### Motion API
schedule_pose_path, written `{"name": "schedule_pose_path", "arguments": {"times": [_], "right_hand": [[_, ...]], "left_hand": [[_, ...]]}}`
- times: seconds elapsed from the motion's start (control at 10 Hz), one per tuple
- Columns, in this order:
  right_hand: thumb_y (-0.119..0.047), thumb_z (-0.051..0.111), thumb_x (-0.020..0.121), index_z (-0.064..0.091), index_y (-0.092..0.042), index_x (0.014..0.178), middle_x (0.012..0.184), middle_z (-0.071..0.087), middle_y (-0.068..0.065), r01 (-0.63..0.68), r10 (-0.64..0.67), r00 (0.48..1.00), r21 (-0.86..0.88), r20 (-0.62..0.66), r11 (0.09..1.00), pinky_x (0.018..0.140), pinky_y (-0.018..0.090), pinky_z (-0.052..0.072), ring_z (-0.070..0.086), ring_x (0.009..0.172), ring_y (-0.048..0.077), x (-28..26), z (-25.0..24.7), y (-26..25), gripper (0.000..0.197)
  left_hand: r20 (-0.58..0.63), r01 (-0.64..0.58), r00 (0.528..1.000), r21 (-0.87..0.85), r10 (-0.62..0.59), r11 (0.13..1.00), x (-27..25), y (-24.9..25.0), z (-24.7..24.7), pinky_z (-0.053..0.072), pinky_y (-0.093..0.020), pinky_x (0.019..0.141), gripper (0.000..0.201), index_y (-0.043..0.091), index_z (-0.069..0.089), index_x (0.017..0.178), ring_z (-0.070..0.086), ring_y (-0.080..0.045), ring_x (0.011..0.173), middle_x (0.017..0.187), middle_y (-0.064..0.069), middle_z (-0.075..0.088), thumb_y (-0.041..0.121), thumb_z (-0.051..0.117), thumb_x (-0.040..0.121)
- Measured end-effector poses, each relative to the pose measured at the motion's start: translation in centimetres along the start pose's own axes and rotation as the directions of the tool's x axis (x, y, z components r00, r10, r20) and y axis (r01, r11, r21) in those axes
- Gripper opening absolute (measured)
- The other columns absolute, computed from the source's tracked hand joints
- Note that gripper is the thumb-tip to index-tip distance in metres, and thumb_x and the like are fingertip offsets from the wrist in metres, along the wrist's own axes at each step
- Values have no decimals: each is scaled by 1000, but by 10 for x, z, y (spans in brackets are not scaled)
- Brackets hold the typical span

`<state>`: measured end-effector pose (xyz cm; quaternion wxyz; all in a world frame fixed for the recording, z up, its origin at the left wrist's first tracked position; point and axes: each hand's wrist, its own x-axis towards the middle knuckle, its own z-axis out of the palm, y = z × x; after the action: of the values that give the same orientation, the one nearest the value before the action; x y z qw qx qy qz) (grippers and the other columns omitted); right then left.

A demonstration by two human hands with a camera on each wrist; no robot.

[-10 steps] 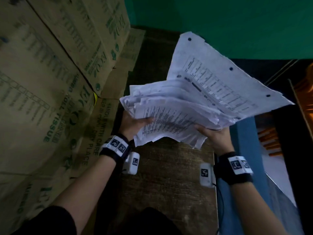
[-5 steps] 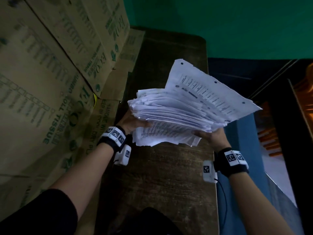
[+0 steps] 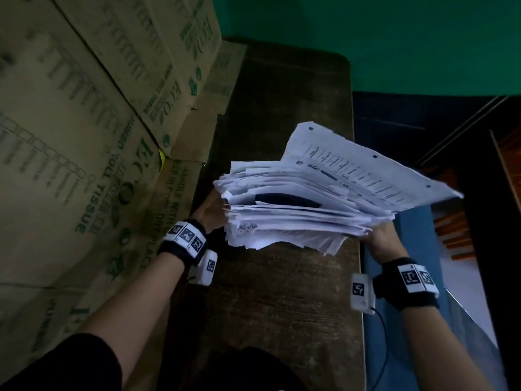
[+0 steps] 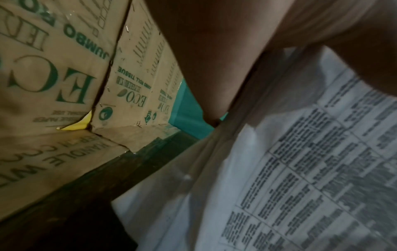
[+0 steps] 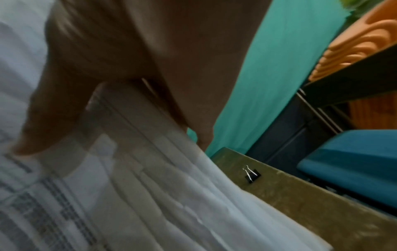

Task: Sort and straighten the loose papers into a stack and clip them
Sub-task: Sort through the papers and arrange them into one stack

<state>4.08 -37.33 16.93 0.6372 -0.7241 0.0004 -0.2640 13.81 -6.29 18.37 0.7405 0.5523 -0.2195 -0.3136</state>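
A thick, ragged stack of papers [image 3: 296,210] was held in the air above a dark wooden table [image 3: 282,306], between two hands. Its long axis ran left to right across the table, and the sheets lay roughly flat, edges uneven and sticking out on every side. The sheets were too many and too closely layered to count. The top sheet [image 3: 366,170], printed with a table of text and punched with small holes, lifted away from the rest and tilted up toward the far right, past the table's edge.

The left hand [image 3: 210,213] gripped the stack's left end, thumb on one face and fingers on the other in the left wrist view. The right hand [image 3: 380,241] gripped the right end from below, its thumb [image 5: 53,105] pressed across the printed face and the fingers behind the sheets. Each wrist wore a black band with white coded tags.

One black binder clip [image 5: 252,175] lay on the table near its right edge, beyond the stack and apart from it, seen only in the right wrist view.

Brown cardboard boxes [image 3: 84,136] with green print stood stacked along the table's left side. A green wall [image 3: 394,38] rose behind. Orange furniture [image 5: 354,42] and a blue surface [image 5: 354,161] stood to the right.
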Motion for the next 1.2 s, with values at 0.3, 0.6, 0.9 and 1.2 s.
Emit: {"name": "schedule_pose_path", "arguments": {"times": [0.3, 0.6, 0.9, 1.2], "right_hand": [[-1, 85, 64, 68, -29, 102, 105, 74, -5, -462, 467, 873, -65, 141, 884, 91, 41, 56, 68, 103, 15, 7, 19, 12, 50], [-6, 90, 61, 67, 2, 111, 107, 72, 17, -532, 531, 847, 87, 26, 843, 88, 44, 56, 71, 100, 29, 15, 27, 7, 56], [-30, 96, 38, 67, 4, 107, 100, 72, 24, -838, 855, 517, -179, 37, 515, 84, 49, 58, 71, 92, 36, -51, 30, 110, 82], [-42, 70, 84, 71, -23, 102, 111, 72, 7, -816, 818, 575, -82, -11, 573, 95, 52, 52, 68, 103, 26, -11, 34, 134, 27]], "left_hand": [[-438, 330, 879, 277, -188, 902, 33, -18, -14, 54, -44, 92, 74, 16, 63, 113, 66, -16, 106, 113, -4, 69, 34, 94, 49], [-587, 325, 783, 102, -207, 940, 24, -25, -6, 54, -38, 91, 61, 13, 68, 110, 69, -16, 102, 108, -3, 73, 16, 93, 54], [-584, 609, 608, -91, -537, 788, -13, -83, 15, 42, -24, 84, 37, 10, 54, 100, 55, -16, 104, 109, -4, 59, -5, 76, 74], [-604, 745, 478, -106, -638, 658, -28, -127, -9, 49, -35, 93, 57, 5, 58, 96, 60, -21, 104, 91, 1, 65, 20, 93, 55]]}}
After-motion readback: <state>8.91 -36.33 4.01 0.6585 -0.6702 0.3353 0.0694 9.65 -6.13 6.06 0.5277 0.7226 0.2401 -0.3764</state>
